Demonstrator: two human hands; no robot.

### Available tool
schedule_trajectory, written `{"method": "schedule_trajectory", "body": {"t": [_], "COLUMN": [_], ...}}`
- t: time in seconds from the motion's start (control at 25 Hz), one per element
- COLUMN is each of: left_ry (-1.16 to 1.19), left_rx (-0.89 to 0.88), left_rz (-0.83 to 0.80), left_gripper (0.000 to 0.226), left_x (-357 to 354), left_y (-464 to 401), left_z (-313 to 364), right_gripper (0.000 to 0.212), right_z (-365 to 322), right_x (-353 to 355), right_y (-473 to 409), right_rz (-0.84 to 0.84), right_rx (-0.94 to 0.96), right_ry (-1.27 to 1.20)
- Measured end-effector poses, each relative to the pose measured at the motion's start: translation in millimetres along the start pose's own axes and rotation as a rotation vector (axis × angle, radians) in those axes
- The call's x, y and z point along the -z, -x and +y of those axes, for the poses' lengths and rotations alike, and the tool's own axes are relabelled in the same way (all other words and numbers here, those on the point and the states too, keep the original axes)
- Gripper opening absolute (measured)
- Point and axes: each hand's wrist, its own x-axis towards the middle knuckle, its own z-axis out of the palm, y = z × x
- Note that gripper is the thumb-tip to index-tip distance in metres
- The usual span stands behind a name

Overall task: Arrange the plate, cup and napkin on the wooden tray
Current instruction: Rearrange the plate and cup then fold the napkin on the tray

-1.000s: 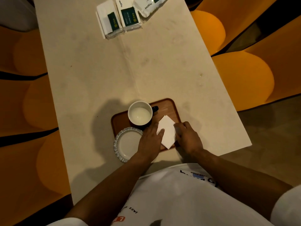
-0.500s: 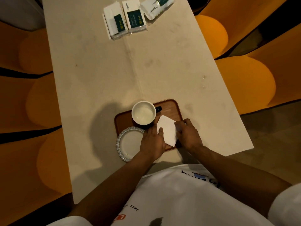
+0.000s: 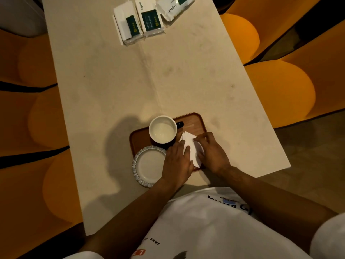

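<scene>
A brown wooden tray [image 3: 196,122] lies near the table's front edge. On its far left stands a dark cup [image 3: 162,130] with a white inside, its handle pointing right. A small white plate [image 3: 148,166] with a patterned rim sits at the tray's near left corner, partly over the edge. A folded white napkin [image 3: 192,148] lies on the tray's right half. My left hand [image 3: 176,162] presses flat on the napkin's left side. My right hand [image 3: 211,153] rests on its right side, fingers over a fold. Much of the napkin is hidden under my hands.
Three white tissue packs [image 3: 145,19] with green labels lie at the far end of the pale table [image 3: 130,81]. Orange rounded seats [image 3: 280,90] flank the table on both sides. The table's front edge runs just below my wrists.
My right hand has slid left and forward onto the napkin, covering more of it. The napkin's upper corner now looks folded over. My left hand stays put.
</scene>
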Motion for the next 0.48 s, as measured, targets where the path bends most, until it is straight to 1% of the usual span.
{"method": "schedule_trajectory", "body": {"t": [0.08, 0.16, 0.24, 0.32, 0.48], "left_ry": [-0.015, -0.001, 0.005, 0.014, 0.029], "left_rx": [0.0, -0.015, -0.039, -0.023, -0.016], "left_rz": [0.017, 0.002, -0.024, -0.087, -0.139], "left_gripper": [0.066, 0.071, 0.07, 0.073, 0.084], "left_x": [2.0, 0.8, -3.8, -7.5, -14.7], "left_y": [-1.1, -3.9, -7.8, -12.3, -18.0], "left_z": [1.8, 3.5, 5.0, 6.6, 6.0], "right_gripper": [0.049, 0.063, 0.078, 0.086, 0.101], "right_z": [-1.8, 0.6, 4.0, 6.1, 10.7], "right_x": [1.9, 2.2, 2.2, 2.5, 3.5], "right_y": [0.0, -1.6, -5.1, -8.9, -13.0], "right_rz": [-0.066, -0.134, -0.19, -0.24, -0.316], "right_rx": [0.112, 0.162, 0.134, 0.093, 0.117], "right_ry": [0.05, 0.117, 0.168, 0.179, 0.218]}}
